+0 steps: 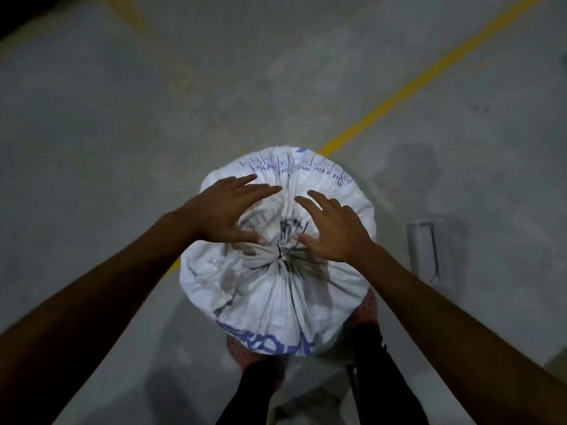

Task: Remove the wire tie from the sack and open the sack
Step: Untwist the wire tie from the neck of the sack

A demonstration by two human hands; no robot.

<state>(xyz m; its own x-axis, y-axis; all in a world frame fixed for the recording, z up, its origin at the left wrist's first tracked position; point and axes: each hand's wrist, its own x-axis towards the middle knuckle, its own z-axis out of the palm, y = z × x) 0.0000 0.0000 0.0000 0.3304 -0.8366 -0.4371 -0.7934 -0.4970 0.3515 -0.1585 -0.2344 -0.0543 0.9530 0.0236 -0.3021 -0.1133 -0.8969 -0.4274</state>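
A full white woven sack (276, 296) with blue print stands upright on the concrete floor right in front of me. Its mouth is gathered into a bunch at the top middle, where a thin dark wire tie (279, 251) binds the neck. My left hand (227, 210) hovers over the sack's upper left with fingers spread, thumb close to the bunched neck. My right hand (333, 228) is spread over the upper right, its thumb tip also near the tie. Neither hand holds anything.
The grey concrete floor (122, 118) carries a yellow painted line (399, 96) running diagonally behind the sack. A grey rectangular object (426, 250) lies on the floor to the right. My legs in dark trousers and pink perforated shoes (366, 311) stand just below the sack.
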